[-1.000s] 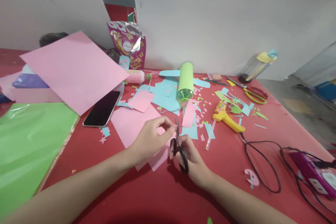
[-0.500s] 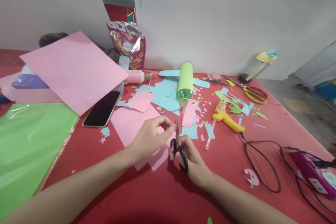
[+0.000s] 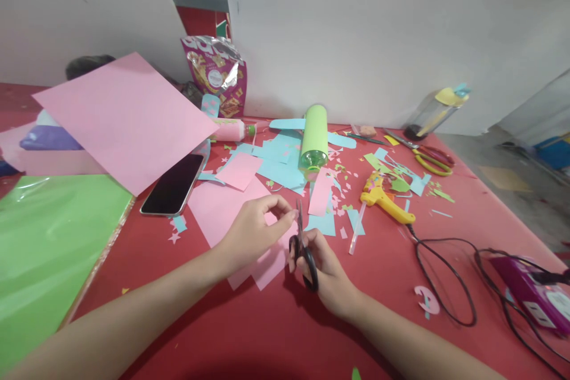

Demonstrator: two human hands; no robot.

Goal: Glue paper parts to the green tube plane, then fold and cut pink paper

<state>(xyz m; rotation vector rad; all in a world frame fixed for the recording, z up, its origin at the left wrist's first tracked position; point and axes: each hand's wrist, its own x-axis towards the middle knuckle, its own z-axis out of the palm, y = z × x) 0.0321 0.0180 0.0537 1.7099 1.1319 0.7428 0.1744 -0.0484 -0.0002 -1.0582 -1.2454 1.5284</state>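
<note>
My right hand [image 3: 324,270] grips black-handled scissors [image 3: 303,249], blades pointing up and away from me. My left hand [image 3: 253,231] is closed in a pinch beside the blades, holding a small pink paper piece [image 3: 288,231] that I can barely make out. Both hands hover over a pink paper sheet [image 3: 222,205] lying on the red table [image 3: 249,332]. Just beyond the hands lie a pink strip [image 3: 320,193] and light blue paper cuttings [image 3: 278,163].
A phone [image 3: 173,184] lies left of the hands. A large pink sheet [image 3: 124,119] and green sheets [image 3: 48,243] sit at the left. A green-wrapped bottle [image 3: 314,136], yellow glue gun [image 3: 385,202], black cable [image 3: 445,279], purple device [image 3: 534,297], yellow scissors [image 3: 430,160] and snack bag [image 3: 218,74] are around.
Almost nothing has moved; both hands have shifted very slightly with the scissors and the paper piece.
</note>
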